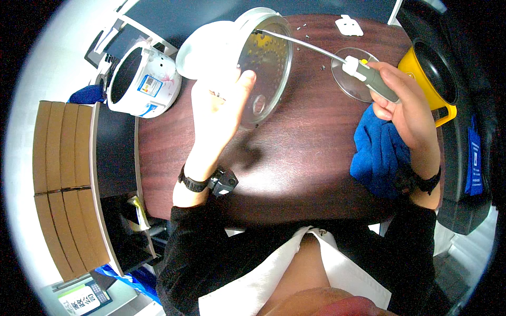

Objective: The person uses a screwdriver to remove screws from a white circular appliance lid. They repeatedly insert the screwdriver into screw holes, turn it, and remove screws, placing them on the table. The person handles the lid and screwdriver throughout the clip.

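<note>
Right hand (408, 102): my fingers are wrapped around the grey handle of a screwdriver (375, 81), thumb side uppermost, presumably for turning force. The shaft slants toward upper centre, its tip at a dark spot near the lid's upper edge; cannot tell whether it is seated in anything.

Left hand (221, 110): thumb against the near side of a round lid (271, 68), other fingers hidden behind it, so their grip cannot be told. The lid is at upper centre, stood nearly on edge, metallic face toward the screwdriver. I judge this gives the tip a straight approach while the left hand braces against its push. A white rounded piece (203, 50) sits beside it; unclear whether joined.

On the table (300, 152), top centre: small loose screws (299, 49), scattered, and a white plastic plate (349, 25) lying apart, probably set there to be out of the way. A clear disc (343, 88) lies under the screwdriver's line; a blue cloth (374, 152) is bunched below it.

Containers: white cooker body (161, 73), upper left, mouth tilted leftward, interior dark, contents not discernible. Yellow pot (417, 66), upper right, black inside; nothing made out in it.
</note>
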`<action>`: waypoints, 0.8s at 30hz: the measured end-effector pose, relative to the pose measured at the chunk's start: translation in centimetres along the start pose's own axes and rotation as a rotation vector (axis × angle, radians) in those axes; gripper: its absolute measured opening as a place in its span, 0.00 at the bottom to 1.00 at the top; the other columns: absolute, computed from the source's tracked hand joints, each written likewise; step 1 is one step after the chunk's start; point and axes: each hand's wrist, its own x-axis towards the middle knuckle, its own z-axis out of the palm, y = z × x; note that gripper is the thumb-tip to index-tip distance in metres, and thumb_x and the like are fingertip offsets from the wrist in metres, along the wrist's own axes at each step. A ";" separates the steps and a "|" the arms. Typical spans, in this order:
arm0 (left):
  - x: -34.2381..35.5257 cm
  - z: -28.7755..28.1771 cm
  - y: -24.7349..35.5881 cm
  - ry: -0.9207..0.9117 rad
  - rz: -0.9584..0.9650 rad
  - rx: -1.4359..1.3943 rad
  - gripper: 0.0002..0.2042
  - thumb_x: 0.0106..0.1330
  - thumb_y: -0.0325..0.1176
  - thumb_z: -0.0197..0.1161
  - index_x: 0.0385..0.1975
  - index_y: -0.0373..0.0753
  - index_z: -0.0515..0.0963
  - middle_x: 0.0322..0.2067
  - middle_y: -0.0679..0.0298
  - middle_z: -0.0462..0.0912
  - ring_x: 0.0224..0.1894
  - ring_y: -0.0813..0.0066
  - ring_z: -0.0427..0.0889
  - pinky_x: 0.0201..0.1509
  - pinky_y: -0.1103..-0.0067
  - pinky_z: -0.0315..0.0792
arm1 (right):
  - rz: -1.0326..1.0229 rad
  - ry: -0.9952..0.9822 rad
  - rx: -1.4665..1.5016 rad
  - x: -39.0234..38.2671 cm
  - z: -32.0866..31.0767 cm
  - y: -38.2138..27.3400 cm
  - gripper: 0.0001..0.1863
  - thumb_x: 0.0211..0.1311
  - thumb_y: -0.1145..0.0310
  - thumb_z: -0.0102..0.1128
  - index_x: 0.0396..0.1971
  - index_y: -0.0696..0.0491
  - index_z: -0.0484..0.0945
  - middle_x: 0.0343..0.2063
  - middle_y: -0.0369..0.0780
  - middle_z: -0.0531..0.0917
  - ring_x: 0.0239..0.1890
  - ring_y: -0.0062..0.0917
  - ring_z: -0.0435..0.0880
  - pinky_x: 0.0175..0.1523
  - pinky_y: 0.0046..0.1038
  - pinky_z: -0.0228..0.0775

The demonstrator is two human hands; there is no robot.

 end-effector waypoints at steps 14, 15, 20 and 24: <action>0.0 0.0 -0.5 -0.080 0.052 -0.033 0.12 0.57 0.29 0.60 0.39 0.30 0.74 0.26 0.64 0.77 0.28 0.82 0.72 0.31 0.82 0.67 | -0.776 0.203 -0.734 0.3 -0.7 0.0 0.12 0.57 0.73 0.59 0.41 0.55 0.71 0.37 0.35 0.74 0.38 0.18 0.73 0.45 0.18 0.64; 0.0 0.0 -0.6 -0.083 0.049 -0.042 0.12 0.57 0.29 0.60 0.39 0.30 0.74 0.26 0.64 0.77 0.28 0.82 0.72 0.31 0.82 0.67 | -0.660 0.219 -0.621 0.1 -0.8 0.2 0.12 0.58 0.72 0.58 0.42 0.55 0.71 0.37 0.36 0.74 0.38 0.19 0.74 0.45 0.19 0.64; 0.3 0.0 -0.7 -0.051 0.078 -0.016 0.13 0.57 0.28 0.60 0.40 0.30 0.74 0.28 0.62 0.79 0.30 0.79 0.74 0.34 0.80 0.68 | -0.575 0.102 -0.480 0.7 -0.8 1.1 0.19 0.68 0.63 0.44 0.54 0.57 0.63 0.38 0.37 0.71 0.27 0.16 0.69 0.31 0.17 0.64; 0.1 -0.2 -0.4 -0.055 0.068 -0.016 0.14 0.56 0.28 0.61 0.41 0.30 0.74 0.30 0.60 0.79 0.32 0.77 0.75 0.36 0.80 0.69 | -0.198 0.052 -0.380 -0.3 -1.0 -0.4 0.19 0.67 0.60 0.47 0.53 0.54 0.64 0.25 0.33 0.69 0.16 0.10 0.63 0.18 0.14 0.50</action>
